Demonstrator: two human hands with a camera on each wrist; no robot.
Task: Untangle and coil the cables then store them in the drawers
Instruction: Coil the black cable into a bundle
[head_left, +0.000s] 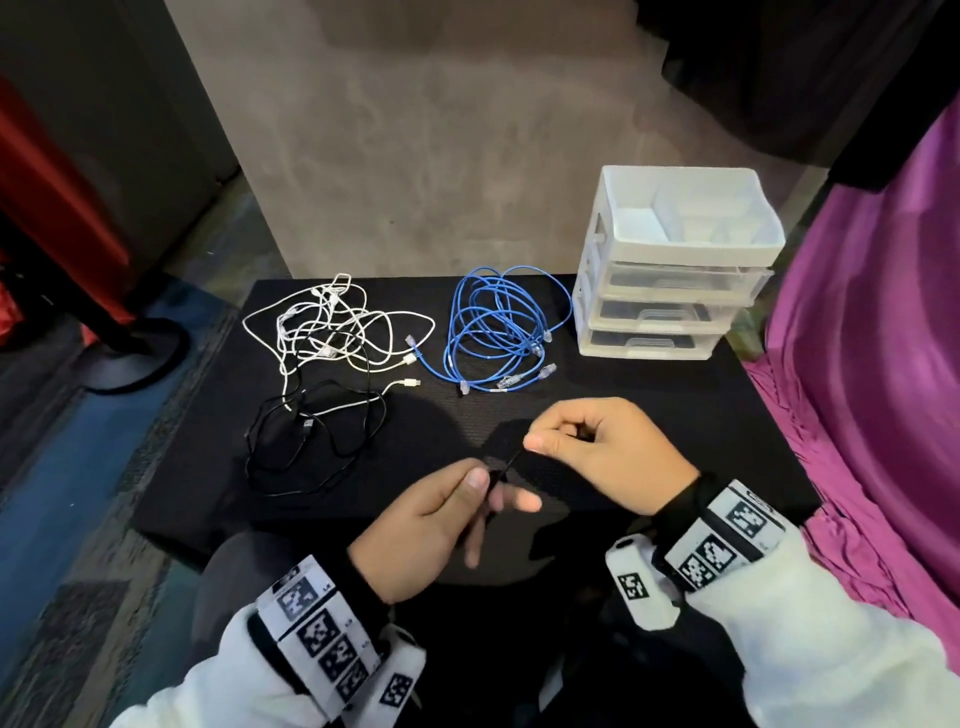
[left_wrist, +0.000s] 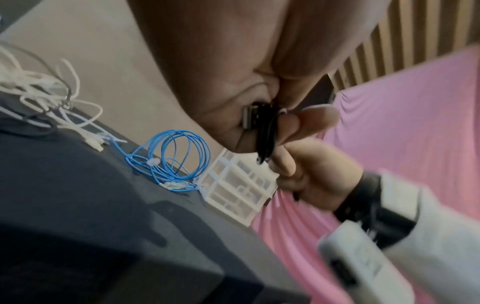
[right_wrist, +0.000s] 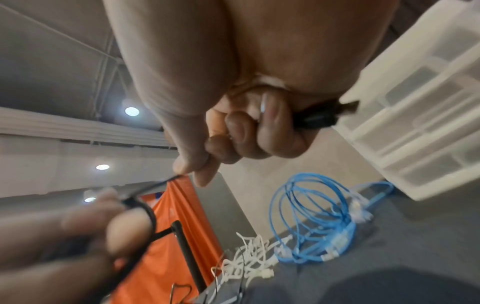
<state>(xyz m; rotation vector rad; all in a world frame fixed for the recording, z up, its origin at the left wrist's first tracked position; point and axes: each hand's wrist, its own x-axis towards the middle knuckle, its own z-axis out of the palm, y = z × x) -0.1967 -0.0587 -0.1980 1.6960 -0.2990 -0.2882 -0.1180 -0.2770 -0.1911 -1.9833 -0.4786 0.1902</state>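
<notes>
Lower centre, my left hand (head_left: 415, 525) and right hand (head_left: 597, 447) each pinch the black cable (head_left: 506, 464), stretched between them above the table (head_left: 675, 415).

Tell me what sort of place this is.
Probably a staged work station in a large indoor hall, not a home: a black mat-covered table against a bare partition wall, draped pink cloth beside it, and a high ceiling with recessed lights.

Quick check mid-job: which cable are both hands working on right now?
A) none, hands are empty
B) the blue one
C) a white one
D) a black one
D: the left hand and right hand pinch a thin black cable between them, while the blue cables and white cables lie untouched on the mat.
</notes>
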